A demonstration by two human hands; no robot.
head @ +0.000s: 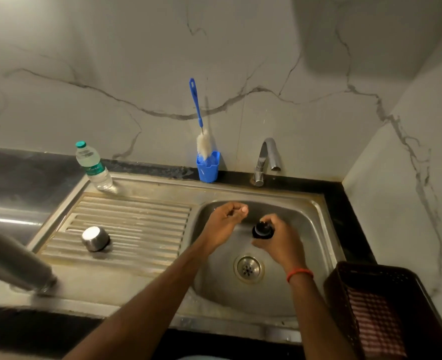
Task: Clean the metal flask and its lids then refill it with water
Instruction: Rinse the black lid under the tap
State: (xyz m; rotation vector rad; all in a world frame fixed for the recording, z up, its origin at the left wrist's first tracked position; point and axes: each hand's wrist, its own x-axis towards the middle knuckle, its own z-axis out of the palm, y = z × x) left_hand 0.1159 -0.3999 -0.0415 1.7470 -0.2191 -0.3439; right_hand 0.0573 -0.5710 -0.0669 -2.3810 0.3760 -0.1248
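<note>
Over the steel sink basin point(316, 229), my right hand point(279, 242) grips a small black inner lid point(262, 229). My left hand point(223, 224) hovers just left of it with fingers curled and nothing in them. The metal flask point(12, 261) stands at the near left on the sink's edge, tilted in view by the wide lens. Its steel cup lid point(95, 239) rests upside down on the ribbed drainboard point(141, 222). No water runs from the tap point(268, 157).
A blue bottle brush point(201, 126) stands in a blue cup point(208, 166) at the back wall. A plastic water bottle point(93, 166) stands at the drainboard's far left corner. A dark basket point(386, 307) with a checked cloth sits near right. The drain point(248, 268) lies under my hands.
</note>
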